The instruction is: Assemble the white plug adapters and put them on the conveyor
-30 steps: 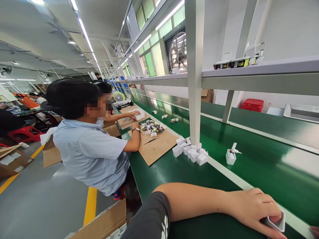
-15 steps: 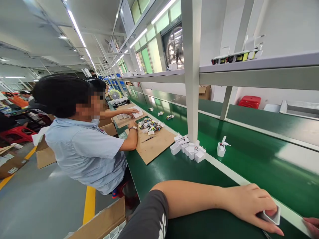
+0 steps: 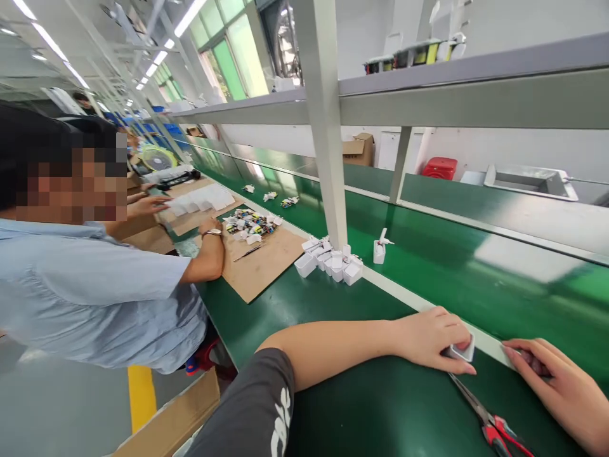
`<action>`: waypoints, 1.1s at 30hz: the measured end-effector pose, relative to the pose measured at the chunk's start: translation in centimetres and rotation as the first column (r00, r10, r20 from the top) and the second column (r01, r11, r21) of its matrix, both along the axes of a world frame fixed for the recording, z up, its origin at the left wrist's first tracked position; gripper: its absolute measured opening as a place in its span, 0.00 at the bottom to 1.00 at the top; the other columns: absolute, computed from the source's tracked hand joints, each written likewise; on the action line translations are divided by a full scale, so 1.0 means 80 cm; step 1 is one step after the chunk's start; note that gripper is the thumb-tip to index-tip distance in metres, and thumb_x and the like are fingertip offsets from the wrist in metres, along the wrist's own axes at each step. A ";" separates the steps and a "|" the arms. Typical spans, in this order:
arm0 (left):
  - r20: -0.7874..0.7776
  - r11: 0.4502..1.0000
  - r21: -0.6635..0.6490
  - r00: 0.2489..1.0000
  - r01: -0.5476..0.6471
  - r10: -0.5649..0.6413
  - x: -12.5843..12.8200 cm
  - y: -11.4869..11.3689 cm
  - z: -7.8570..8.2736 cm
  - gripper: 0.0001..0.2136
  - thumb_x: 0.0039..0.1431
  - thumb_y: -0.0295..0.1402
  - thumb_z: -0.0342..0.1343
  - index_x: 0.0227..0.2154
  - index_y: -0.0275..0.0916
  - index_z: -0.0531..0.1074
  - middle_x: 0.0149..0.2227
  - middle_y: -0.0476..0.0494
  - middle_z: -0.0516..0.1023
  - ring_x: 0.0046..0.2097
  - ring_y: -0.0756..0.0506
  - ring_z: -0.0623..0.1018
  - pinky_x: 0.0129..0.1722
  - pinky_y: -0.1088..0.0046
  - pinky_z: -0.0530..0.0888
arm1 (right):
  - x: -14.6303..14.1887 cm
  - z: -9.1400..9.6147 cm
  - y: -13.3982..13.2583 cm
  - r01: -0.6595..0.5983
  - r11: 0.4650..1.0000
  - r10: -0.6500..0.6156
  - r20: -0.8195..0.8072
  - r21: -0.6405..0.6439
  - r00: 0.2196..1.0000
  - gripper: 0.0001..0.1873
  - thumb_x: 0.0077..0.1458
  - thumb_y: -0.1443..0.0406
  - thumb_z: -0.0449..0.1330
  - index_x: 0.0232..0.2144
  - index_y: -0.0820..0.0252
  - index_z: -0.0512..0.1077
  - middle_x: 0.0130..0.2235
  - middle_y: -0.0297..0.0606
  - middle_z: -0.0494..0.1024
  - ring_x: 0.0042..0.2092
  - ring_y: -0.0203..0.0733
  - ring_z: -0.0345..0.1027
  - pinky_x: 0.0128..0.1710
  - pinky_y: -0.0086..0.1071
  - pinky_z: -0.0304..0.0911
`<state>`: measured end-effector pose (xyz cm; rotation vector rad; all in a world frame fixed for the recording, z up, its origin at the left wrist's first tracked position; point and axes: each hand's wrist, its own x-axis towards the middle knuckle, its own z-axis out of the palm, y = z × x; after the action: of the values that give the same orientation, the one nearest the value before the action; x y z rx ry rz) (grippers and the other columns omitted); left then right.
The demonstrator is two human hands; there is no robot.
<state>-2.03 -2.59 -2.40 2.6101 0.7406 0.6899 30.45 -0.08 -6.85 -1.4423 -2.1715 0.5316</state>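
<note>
My left hand [image 3: 435,339] is closed round a small white plastic housing [image 3: 464,353], its open end facing right, just above the green table near the pale strip. My right hand [image 3: 561,384] is at the right, apart from the housing, fingers curled with thumb and fingertips together; what is in them, if anything, is hidden. Below and between both hands lie long-nose pliers [image 3: 488,419] with red handles, partly cut off by the frame's lower edge. A cluster of white housings [image 3: 333,261] stands by the post, and one more housing [image 3: 379,251] with a white part sticking out stands on the belt.
On the left a co-worker [image 3: 90,285] in a light blue shirt sits at a brown board [image 3: 257,276] with a pile of small parts [image 3: 251,223]. A metal post [image 3: 321,127] rises beside the cluster. A cardboard box [image 3: 166,416] stands below the table's edge.
My view has turned right and slightly down, so more of my right hand and the pliers show. The left hand still holds the housing. The co-worker's far hand has drawn back from the white pieces.
</note>
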 end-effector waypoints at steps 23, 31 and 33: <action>0.064 0.981 -0.187 0.996 -0.056 0.069 -0.006 -0.005 0.015 0.12 0.67 0.37 0.65 0.40 0.43 0.65 0.47 0.44 0.75 0.51 0.39 0.72 0.52 0.62 0.71 | -0.033 0.036 -0.015 -0.039 0.998 0.042 -0.085 0.041 0.995 0.10 0.73 0.58 0.58 0.44 0.53 0.78 0.38 0.36 0.73 0.36 0.42 0.69 0.38 0.37 0.67; 0.063 0.980 -0.192 0.996 -0.057 0.070 -0.007 -0.005 0.014 0.12 0.68 0.38 0.65 0.41 0.43 0.65 0.48 0.43 0.75 0.52 0.39 0.72 0.53 0.61 0.72 | -0.034 0.038 -0.017 -0.040 0.999 0.043 -0.083 0.037 0.996 0.10 0.73 0.59 0.57 0.45 0.52 0.78 0.38 0.36 0.74 0.37 0.43 0.69 0.38 0.37 0.67; 0.062 0.979 -0.196 0.996 -0.056 0.069 -0.007 -0.005 0.014 0.12 0.68 0.38 0.65 0.40 0.43 0.65 0.48 0.43 0.75 0.52 0.39 0.72 0.52 0.61 0.72 | -0.034 0.039 -0.017 -0.040 0.999 0.043 -0.080 0.037 0.996 0.09 0.73 0.59 0.57 0.44 0.52 0.78 0.38 0.36 0.74 0.37 0.43 0.69 0.37 0.37 0.67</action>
<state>-2.56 -3.01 -1.27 2.3840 0.8286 0.6845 27.72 -1.47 -3.74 -1.3367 -2.1408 0.5540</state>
